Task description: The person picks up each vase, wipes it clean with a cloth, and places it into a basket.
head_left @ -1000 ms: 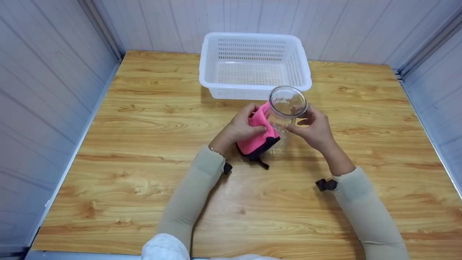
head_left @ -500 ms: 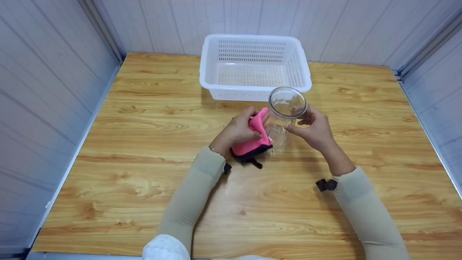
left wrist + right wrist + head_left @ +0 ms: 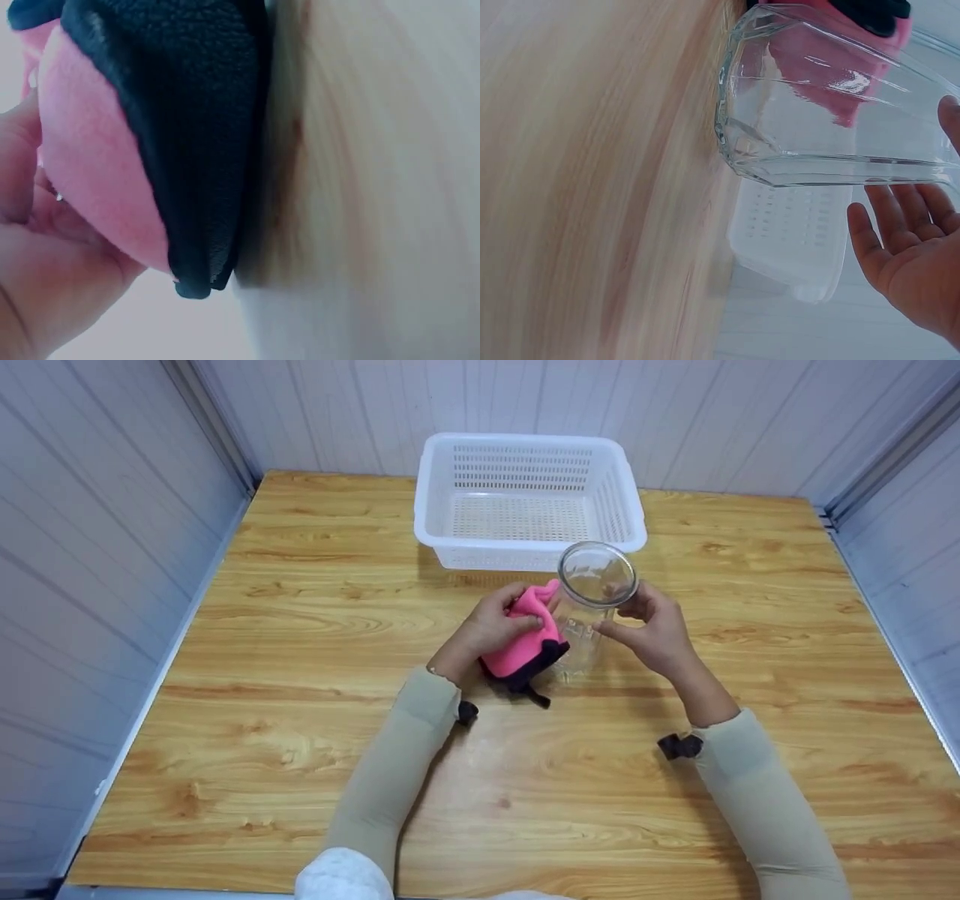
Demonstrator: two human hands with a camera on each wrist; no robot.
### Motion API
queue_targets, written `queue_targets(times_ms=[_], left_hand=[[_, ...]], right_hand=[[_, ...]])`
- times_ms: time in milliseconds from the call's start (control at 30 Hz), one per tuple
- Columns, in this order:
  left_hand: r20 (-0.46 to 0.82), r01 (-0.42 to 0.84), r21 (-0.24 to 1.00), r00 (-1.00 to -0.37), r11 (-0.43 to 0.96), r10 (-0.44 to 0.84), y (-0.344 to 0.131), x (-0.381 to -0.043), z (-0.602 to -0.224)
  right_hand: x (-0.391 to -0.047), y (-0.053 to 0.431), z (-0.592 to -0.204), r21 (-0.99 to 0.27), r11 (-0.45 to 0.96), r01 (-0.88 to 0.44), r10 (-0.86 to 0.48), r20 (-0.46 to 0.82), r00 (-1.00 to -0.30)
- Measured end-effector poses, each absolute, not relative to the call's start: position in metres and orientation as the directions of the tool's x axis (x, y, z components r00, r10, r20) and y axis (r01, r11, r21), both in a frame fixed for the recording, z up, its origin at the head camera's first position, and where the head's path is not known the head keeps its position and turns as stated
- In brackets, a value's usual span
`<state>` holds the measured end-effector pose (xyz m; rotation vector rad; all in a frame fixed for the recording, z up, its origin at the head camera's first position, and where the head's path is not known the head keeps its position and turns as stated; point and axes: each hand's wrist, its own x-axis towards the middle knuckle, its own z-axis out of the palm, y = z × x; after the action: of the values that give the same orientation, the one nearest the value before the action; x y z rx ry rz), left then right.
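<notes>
In the head view, my left hand point(image 3: 491, 624) grips a soft pink cloth point(image 3: 517, 655) with a black edge and a small black strap. Its thumb lies over the top of the cloth. To the right, my right hand point(image 3: 660, 636) holds a clear glass jar point(image 3: 579, 631), wide-mouthed and roughly upright, between thumb and fingers. The cloth lies against or close beside the jar's left side. The right wrist view shows the jar's faceted base point(image 3: 731, 127) near the tabletop, with pink showing through the glass. Close up in the left wrist view, the cloth's black part point(image 3: 187, 127) looks textured.
A white perforated plastic basket point(image 3: 529, 553) stands behind the jar at the back of the wooden table point(image 3: 300, 780). White panel walls point(image 3: 330, 405) enclose the table at the back and both sides. Small black wrist cameras point(image 3: 679, 745) sit on both sleeves.
The cloth moved left and down along the jar's side, then slightly back up, with my left hand on it. My right hand and the jar stayed almost still.
</notes>
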<state>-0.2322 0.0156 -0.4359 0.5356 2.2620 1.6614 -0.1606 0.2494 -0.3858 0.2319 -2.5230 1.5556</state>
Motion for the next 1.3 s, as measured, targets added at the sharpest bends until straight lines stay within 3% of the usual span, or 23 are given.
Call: queue_targets(times_ms=[400,567,900,1300], left_hand=[[0.152,0.156,0.988,-0.924,-0.018,0.351,0.034,-0.227,-0.419],[0.166,0.149,0.986,-0.929,-0.077,0.332,0.037,-0.228,-0.414],[0.046,0.145,0.979,-0.84,0.142,0.541,0.029,-0.229,-0.412],[0.028,0.18,0.96,-0.826,0.217,0.562,0.026,-0.232,-0.411]], right_hand=[[-0.154,0.248,-0.378,-0.863,0.45,-0.228,-0.064,0.223,-0.973],[-0.154,0.248,-0.377,-0.856,0.466,-0.224,-0.076,0.214,-0.974],[-0.154,0.246,-0.373,-0.85,0.479,-0.217,-0.086,0.201,-0.976],[-0.172,0.261,-0.404,-0.875,0.427,-0.226,-0.078,0.213,-0.974]])
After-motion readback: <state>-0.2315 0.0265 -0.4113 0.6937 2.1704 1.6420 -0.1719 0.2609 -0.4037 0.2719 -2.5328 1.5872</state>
